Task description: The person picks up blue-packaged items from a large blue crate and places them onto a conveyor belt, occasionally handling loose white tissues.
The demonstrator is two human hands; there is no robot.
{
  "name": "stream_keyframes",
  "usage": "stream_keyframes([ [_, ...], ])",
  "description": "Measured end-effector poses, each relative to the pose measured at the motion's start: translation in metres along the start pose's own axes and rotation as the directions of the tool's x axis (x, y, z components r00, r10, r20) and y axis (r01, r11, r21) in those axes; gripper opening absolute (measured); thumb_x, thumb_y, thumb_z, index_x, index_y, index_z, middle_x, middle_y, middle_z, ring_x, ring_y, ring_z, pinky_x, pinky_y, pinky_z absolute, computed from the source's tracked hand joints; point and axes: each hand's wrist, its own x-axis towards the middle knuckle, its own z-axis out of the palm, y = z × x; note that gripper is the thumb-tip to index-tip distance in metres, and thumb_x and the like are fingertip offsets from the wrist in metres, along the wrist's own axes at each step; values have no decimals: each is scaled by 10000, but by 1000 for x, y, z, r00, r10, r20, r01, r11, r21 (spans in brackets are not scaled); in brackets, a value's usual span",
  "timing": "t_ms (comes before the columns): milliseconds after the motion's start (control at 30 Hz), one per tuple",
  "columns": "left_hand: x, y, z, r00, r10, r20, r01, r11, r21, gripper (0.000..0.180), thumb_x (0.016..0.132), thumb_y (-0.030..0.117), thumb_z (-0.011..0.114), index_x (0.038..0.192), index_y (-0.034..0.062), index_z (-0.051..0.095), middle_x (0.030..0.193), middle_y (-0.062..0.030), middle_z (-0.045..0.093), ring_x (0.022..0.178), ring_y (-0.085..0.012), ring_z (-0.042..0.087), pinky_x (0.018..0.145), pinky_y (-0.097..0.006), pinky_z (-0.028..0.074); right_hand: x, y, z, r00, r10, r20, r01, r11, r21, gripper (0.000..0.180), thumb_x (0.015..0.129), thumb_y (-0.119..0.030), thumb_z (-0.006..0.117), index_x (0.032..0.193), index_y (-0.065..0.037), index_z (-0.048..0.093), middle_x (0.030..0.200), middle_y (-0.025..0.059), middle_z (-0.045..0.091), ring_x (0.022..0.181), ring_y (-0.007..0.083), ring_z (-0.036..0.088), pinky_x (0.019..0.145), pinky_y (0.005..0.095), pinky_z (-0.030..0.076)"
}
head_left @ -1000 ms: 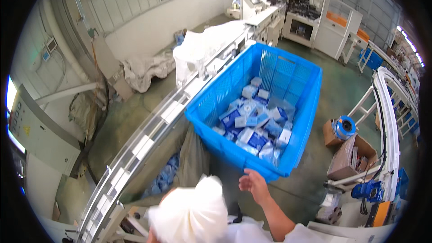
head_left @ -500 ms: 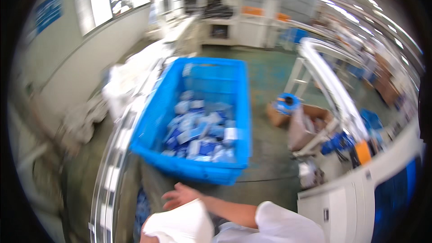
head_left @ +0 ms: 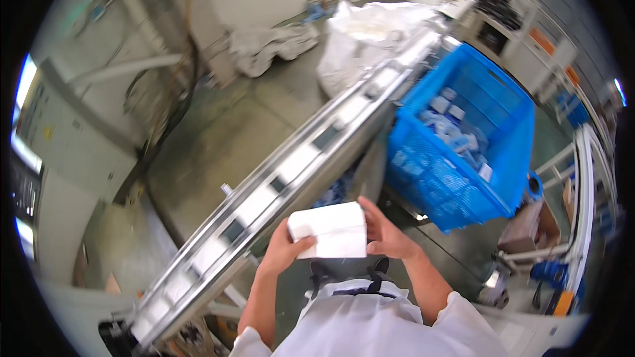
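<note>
In front of my body I hold a white, block-shaped stack of what looks like folded tissue (head_left: pixel 334 228). My left hand (head_left: pixel 284 249) grips its left end, with the thumb on top. My right hand (head_left: pixel 390 233) closes on the right end. Just beyond, a narrow metal conveyor (head_left: pixel 301 182) runs diagonally from lower left to upper right, carrying a row of white blocks with dark gaps between them. To the right stands a large blue plastic crate (head_left: pixel 440 182), partly filled with small blue-and-white packs (head_left: pixel 453 129).
A big white woven sack (head_left: pixel 347 49) stands behind the conveyor, near crumpled grey sheeting (head_left: pixel 271 46) by the wall. At right are a cardboard box (head_left: pixel 526 228) and a white frame (head_left: pixel 582 192). A pale machine cabinet (head_left: pixel 73 125) stands at left.
My view has swung left and down, so the crate now appears farther right. Both hands now hold the white stack in front of me; earlier my right hand was stretched out with fingers apart.
</note>
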Motion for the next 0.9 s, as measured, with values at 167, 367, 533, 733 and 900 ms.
stream_keyframes([
  [167,-40,2,-55,997,-14,72,24,989,-145,730,787,97,721,1388,-2,320,1294,-130,497,1191,-221,499,997,-361,409,37,12,62,976,83,-203,-97,994,-59,1018,654,-2,801,1482,-94,217,1262,135,525,1167,224,515,984,357,409],
  [367,-64,-45,-130,966,185,-179,-255,773,-581,780,901,521,533,1436,35,240,1394,-182,406,1258,-326,455,1047,-437,377,57,-24,119,993,-88,-85,63,963,-263,1014,579,26,796,1440,-39,265,1215,153,579,1114,248,577,961,360,449],
  [533,-52,-61,-153,951,137,-276,-267,813,-517,616,955,477,451,1353,11,390,1335,-175,481,1218,-309,492,1037,-416,383,96,1,148,995,-3,103,5,1000,-17,991,610,31,791,1442,-36,257,1313,134,504,1228,253,488,1033,383,374],
  [733,-105,-62,-194,985,-80,-154,-108,413,-904,819,908,690,252,1350,20,414,1359,-153,484,1252,-295,461,1061,-436,345,169,68,194,938,269,217,-275,961,-2,974,700,4,761,1466,-44,161,1234,146,527,1112,226,531,937,351,450],
  [900,-187,-105,-262,956,29,-292,-185,832,-523,704,913,529,478,1374,7,373,1349,-108,483,1236,-228,473,1042,-391,362,210,111,262,852,452,266,-350,868,-353,922,743,-90,757,1463,-63,181,1182,204,550,1010,213,581,848,339,470],
])
